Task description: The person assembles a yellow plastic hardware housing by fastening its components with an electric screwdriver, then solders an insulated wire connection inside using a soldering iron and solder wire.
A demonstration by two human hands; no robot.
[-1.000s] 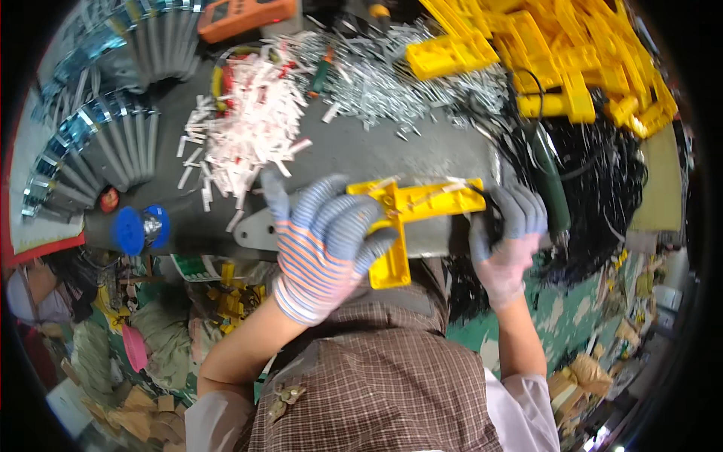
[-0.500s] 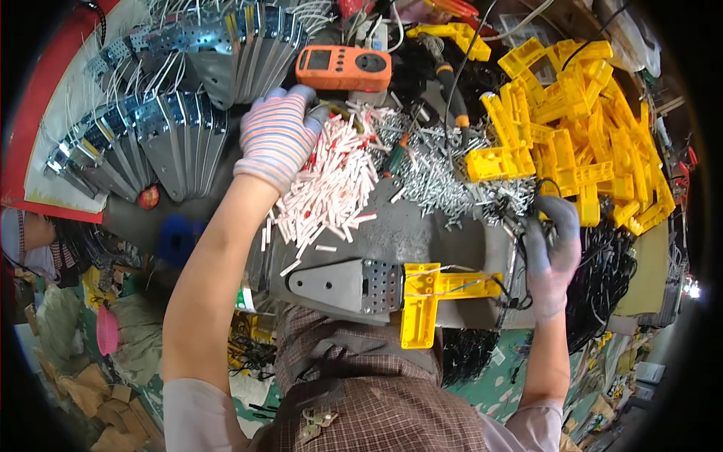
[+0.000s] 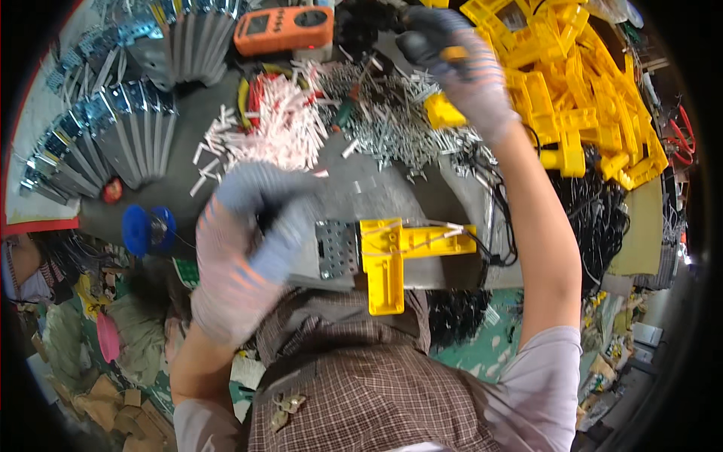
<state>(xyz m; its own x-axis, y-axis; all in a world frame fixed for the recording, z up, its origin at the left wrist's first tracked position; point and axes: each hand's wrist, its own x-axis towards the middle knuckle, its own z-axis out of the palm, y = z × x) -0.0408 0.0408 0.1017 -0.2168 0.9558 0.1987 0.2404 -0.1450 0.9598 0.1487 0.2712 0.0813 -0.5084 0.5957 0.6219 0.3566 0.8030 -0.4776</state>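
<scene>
My left hand [image 3: 241, 245], in a striped glove, hovers at the left end of a perforated metal bracket [image 3: 337, 250]. Its fingers are smeared by motion, and whether they hold anything is unclear. The hand hides most of the bracket's grey plate. Against the bracket's right side lies a yellow T-shaped plastic housing [image 3: 385, 282], with thin wires [image 3: 433, 239] along its arm. My right hand [image 3: 474, 79], also gloved and blurred, reaches to the far side, closed around a black-and-orange-handled tool [image 3: 454, 53]. Its fingers partly cover the tool.
White sleeves [image 3: 282, 135] and silvery screws [image 3: 399, 135] lie heaped ahead. Yellow housings [image 3: 602, 113] are piled at right. An orange meter [image 3: 283, 30] sits at the back. Fanned metal brackets [image 3: 132, 135] and a blue spool [image 3: 148, 230] are at left. Black cables [image 3: 587, 233] hang at right.
My left hand has come back from beside the meter and white sleeves to the bracket. My right hand has moved up and away from the cable onto the tool. The whole view has shifted.
</scene>
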